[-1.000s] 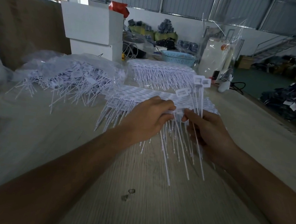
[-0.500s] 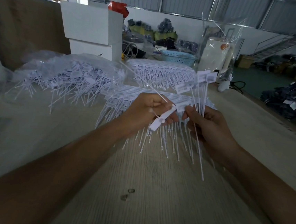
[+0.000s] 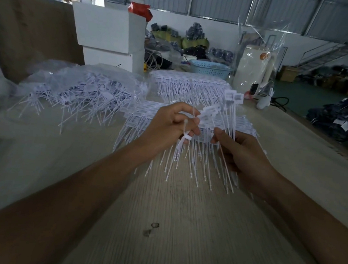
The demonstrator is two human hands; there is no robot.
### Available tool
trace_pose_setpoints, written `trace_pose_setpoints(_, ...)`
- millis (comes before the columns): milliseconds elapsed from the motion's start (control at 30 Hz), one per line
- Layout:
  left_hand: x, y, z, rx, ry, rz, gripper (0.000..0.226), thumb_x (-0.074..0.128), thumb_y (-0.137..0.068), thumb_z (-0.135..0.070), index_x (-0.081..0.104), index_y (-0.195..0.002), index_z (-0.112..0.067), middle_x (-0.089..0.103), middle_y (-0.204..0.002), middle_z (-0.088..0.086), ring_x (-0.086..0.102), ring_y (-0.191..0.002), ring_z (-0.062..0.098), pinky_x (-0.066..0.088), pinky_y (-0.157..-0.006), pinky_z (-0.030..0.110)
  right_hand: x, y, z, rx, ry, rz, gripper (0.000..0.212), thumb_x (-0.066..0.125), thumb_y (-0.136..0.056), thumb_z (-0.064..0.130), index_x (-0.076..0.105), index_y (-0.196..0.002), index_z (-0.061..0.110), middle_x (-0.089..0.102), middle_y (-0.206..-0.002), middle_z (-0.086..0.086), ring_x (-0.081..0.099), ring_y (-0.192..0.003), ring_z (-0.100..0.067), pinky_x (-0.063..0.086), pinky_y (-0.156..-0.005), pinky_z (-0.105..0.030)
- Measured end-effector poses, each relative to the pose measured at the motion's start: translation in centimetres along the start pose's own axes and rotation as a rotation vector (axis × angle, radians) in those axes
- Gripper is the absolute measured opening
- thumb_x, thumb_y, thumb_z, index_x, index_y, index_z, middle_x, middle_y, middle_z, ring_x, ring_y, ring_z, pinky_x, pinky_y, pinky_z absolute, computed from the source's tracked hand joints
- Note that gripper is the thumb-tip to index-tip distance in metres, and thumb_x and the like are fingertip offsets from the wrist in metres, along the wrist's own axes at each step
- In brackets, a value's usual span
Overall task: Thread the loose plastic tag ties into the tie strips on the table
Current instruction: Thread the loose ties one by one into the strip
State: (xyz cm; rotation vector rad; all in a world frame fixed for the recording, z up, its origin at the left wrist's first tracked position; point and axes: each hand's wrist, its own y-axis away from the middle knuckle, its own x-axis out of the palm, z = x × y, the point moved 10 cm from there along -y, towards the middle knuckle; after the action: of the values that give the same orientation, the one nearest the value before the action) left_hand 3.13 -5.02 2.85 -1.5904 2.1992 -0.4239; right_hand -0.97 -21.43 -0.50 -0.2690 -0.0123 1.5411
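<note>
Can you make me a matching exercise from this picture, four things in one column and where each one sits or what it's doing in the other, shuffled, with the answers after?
Things
1. left hand
2. right hand
3. blue basket
4. clear plastic bag of loose ties

Places or states
A. far end of the table, beside a white appliance
B. grips a bundle of upright ties
C. pinches a single tie
D. lies on the table at the left

Pairs: 1-C, 2-B, 3-A, 4-D
</note>
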Motion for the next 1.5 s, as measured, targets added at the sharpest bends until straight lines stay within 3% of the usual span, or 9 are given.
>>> trace_pose_setpoints(133,-0.4,-0.1,0.0,0.004,0.021,-0.025,0.014,0.065,-0.095,-0.007,0.066,-0.107,0.000,0.074,-0.083,0.018,0.070,-0.070,0.024,0.058,-0.060,0.034,0.6,0.2,-0.1,0.021,0.041,0.044,0.041,0.061,-0.097,0.039,0.056,-0.059,0.024,0.039,-0.052,0.004,0.033,-0.045,-0.010,0.029,-0.044,-0.022)
trace_pose_setpoints(300,0.0,0.0,0.2,-0.002,0.037,-0.019,0.016,0.063,-0.096,-0.006,0.066,-0.109,0.002,0.073,-0.087,0.022,0.070,-0.073,0.027,0.057,-0.060,0.032,2.0,0.3,-0.7,0.095,-0.062,0.185,0.047,0.046,-0.105,0.039,0.035,-0.062,0.024,0.026,-0.057,0.006,0.020,-0.047,-0.011,0.022,-0.043,-0.022)
trace_pose_setpoints(500,-0.5,-0.3,0.6,-0.014,0.050,0.004,0.011,0.061,-0.095,0.002,0.070,-0.100,0.000,0.071,-0.086,0.027,0.067,-0.079,0.049,0.056,-0.057,0.034,3.1,0.8,-1.6,0.182,-0.105,0.266,0.044,0.044,-0.105,0.039,0.041,-0.067,0.018,0.041,-0.057,-0.002,0.028,-0.043,-0.013,0.026,-0.041,-0.020)
trace_pose_setpoints(633,-0.4,-0.4,-0.1,0.151,-0.487,0.043,0.018,0.055,-0.097,0.001,0.073,-0.099,-0.005,0.073,-0.087,0.004,0.068,-0.074,0.012,0.053,-0.066,0.029,3.3,1.3,-1.9,0.205,-0.036,0.319,0.040,0.044,-0.104,0.039,0.043,-0.072,0.016,0.041,-0.056,-0.003,0.028,-0.040,-0.013,0.023,-0.040,-0.019)
trace_pose_setpoints(733,0.7,0.4,-0.3,0.321,-0.948,0.113,0.021,0.056,-0.096,-0.006,0.070,-0.111,-0.011,0.070,-0.099,0.007,0.059,-0.096,0.026,0.050,-0.079,0.042,3.3,1.2,-1.7,0.166,0.045,0.304,0.041,0.043,-0.105,0.041,0.049,-0.070,0.019,0.039,-0.055,0.000,0.027,-0.042,-0.012,0.020,-0.042,-0.021)
trace_pose_setpoints(933,-0.8,0.0,-1.0,0.252,-0.691,-0.047,0.026,0.068,-0.090,-0.024,0.057,-0.112,-0.030,0.065,-0.095,-0.003,0.062,-0.086,0.015,0.049,-0.072,0.031,2.1,0.7,0.0,0.017,0.031,0.228,0.039,0.041,-0.106,0.038,0.058,-0.078,0.018,0.032,-0.055,-0.002,0.024,-0.045,-0.013,0.021,-0.043,-0.023)
trace_pose_setpoints(1167,0.0,0.7,-2.0,0.304,-0.778,-0.064,0.024,0.072,-0.087,-0.037,0.060,-0.105,-0.025,0.062,-0.090,-0.011,0.061,-0.083,0.015,0.053,-0.071,0.039,-0.6,-0.5,-0.3,0.022,-0.058,-0.007,0.025,0.050,-0.104,0.028,0.060,-0.089,0.011,0.029,-0.054,0.009,0.023,-0.047,-0.010,0.023,-0.043,-0.021)
trace_pose_setpoints(1367,3.5,1.8,-3.4,0.466,-0.759,0.014,0.025,0.071,-0.086,-0.031,0.067,-0.108,-0.018,0.069,-0.094,-0.002,0.059,-0.086,0.016,0.052,-0.072,0.040,1.7,0.3,0.4,-0.063,0.064,0.141,0.038,0.061,-0.092,0.047,0.073,-0.098,0.011,0.041,-0.055,0.000,0.033,-0.047,-0.012,0.026,-0.045,-0.021)
trace_pose_setpoints(1500,4.1,2.2,-3.6,0.518,-0.732,0.081,0.020,0.070,-0.090,-0.026,0.073,-0.107,-0.016,0.072,-0.095,-0.003,0.061,-0.086,0.016,0.050,-0.078,0.039,1.8,0.5,1.4,-0.136,0.031,0.149,0.028,0.057,-0.100,0.029,0.075,-0.080,0.026,0.052,-0.052,0.013,0.045,-0.043,0.001,0.036,-0.044,-0.014)
